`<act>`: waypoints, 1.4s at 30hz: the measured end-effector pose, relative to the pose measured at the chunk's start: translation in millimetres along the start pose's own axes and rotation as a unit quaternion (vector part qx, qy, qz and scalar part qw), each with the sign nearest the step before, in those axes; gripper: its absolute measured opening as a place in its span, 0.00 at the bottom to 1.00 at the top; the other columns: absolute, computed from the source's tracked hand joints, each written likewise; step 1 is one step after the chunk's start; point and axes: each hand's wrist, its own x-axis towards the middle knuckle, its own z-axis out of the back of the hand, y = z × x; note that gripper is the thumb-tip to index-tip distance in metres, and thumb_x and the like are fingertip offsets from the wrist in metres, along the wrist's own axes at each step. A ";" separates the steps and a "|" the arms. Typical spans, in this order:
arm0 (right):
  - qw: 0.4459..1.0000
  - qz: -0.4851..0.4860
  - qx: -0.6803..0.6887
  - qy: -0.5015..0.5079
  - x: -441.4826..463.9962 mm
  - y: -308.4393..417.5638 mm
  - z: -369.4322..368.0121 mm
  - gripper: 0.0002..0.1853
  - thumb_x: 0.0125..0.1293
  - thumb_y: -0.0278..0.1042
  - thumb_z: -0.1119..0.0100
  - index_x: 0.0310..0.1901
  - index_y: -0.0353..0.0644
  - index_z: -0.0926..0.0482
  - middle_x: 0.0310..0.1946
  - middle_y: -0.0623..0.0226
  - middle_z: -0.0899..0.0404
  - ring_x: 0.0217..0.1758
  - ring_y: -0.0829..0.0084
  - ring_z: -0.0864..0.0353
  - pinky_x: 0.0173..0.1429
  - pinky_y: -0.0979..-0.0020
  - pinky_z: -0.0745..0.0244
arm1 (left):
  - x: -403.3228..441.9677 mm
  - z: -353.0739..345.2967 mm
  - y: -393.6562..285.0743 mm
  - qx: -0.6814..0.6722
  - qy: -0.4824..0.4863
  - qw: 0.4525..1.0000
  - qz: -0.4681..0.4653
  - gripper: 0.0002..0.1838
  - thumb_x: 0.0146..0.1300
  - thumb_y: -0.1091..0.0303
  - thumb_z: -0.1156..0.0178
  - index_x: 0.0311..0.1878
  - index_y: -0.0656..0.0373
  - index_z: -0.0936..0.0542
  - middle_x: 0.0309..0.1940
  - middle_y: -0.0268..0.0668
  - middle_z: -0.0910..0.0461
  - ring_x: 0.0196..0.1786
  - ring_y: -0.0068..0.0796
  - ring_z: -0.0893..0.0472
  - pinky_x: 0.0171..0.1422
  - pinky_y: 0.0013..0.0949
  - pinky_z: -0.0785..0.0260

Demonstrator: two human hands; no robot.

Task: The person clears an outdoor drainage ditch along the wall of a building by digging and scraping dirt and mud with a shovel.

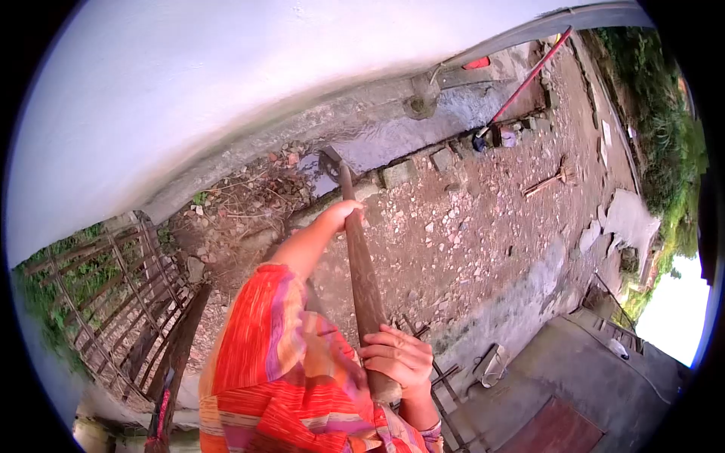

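A long wooden-handled hoe (362, 275) runs from near my body out to a shallow ditch of grey water (385, 143). My left hand (347, 214) is closed round the shaft about a third of the way from its head. Nearer to me, my right hand (397, 358) wraps the thick butt end of the handle. The dark metal head (330, 162) rests at the ditch's near end, partly in the wet, so its full shape is hard to see. Beside it lies a heap of soil, stones and dry twigs (253, 192).
A white wall (211, 83) runs along the ditch. Stone blocks (399, 174) line the other bank, where a red-handled tool (529, 83) leans. Gravelly ground (453, 241) holds a small wooden-handled tool (547, 181). A wooden lattice gate (113, 294) stands at left.
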 end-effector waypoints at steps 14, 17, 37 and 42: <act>0.990 -0.004 0.002 -0.141 -23.7 26.2 43.1 0.11 0.48 0.40 0.36 0.26 0.45 0.28 0.21 0.67 0.21 0.31 0.65 0.18 0.41 0.62 0.23 | -60.0 -1.1 26.2 -0.052 -0.037 0.998 -0.030 0.15 0.51 0.72 0.45 0.43 0.63 0.34 0.29 0.42 0.28 0.29 0.37 0.23 0.34 0.39 0.27; 0.996 0.038 -0.037 0.066 -37.3 17.7 80.3 0.13 0.48 0.39 0.37 0.20 0.46 0.32 0.24 0.65 0.21 0.35 0.63 0.20 0.48 0.57 0.27 | -48.9 -39.0 23.6 -0.037 -0.013 0.997 -0.060 0.12 0.52 0.71 0.47 0.38 0.64 0.33 0.26 0.40 0.28 0.26 0.33 0.24 0.31 0.37 0.28; 0.988 0.123 -0.024 0.085 63.5 7.7 -44.7 0.10 0.45 0.41 0.37 0.20 0.48 0.26 0.19 0.73 0.22 0.27 0.68 0.19 0.35 0.67 0.22 | -56.4 38.0 -23.8 -0.192 0.061 0.971 -0.127 0.07 0.56 0.70 0.48 0.30 0.62 0.35 0.18 0.37 0.31 0.21 0.29 0.28 0.28 0.33 0.31; 0.989 0.131 0.031 0.056 54.4 25.0 -29.3 0.11 0.47 0.42 0.39 0.21 0.45 0.27 0.17 0.69 0.23 0.26 0.66 0.20 0.36 0.63 0.22 | -69.0 63.8 3.5 -0.194 0.003 0.970 -0.143 0.06 0.54 0.72 0.48 0.32 0.62 0.34 0.19 0.38 0.31 0.22 0.30 0.27 0.29 0.34 0.30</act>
